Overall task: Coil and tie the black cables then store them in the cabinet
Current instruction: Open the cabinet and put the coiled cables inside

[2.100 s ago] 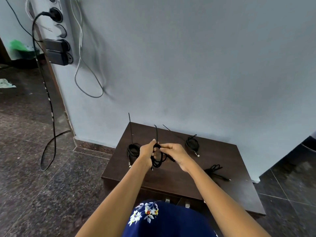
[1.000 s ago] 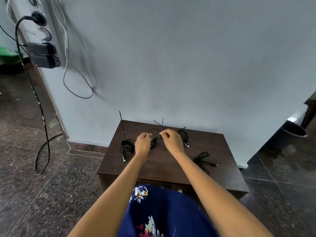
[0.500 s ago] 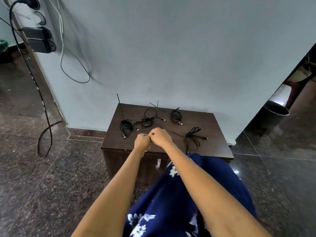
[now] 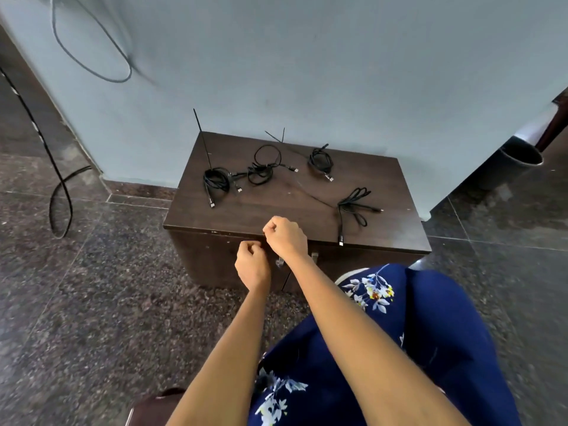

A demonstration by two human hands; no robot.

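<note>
So there's a low dark wooden cabinet (image 4: 378, 176) pushed up against a pale blue wall (image 4: 307, 63), sitting on a speckled dark stone floor (image 4: 92, 318). Four black cables (image 4: 216, 179) lie spread across its top, three coiled up and one looser near the right front edge. Both hands hover by the front edge with fingers curled into loose fists, left hand (image 4: 252, 267) and right hand (image 4: 285, 236) close together, nothing visibly held. A dark bin (image 4: 519, 158) stands off to the right.

Bare forearms w/o sleeves, navy garment (image 4: 384, 348) w/ white floral print, few yellow blooms
</note>
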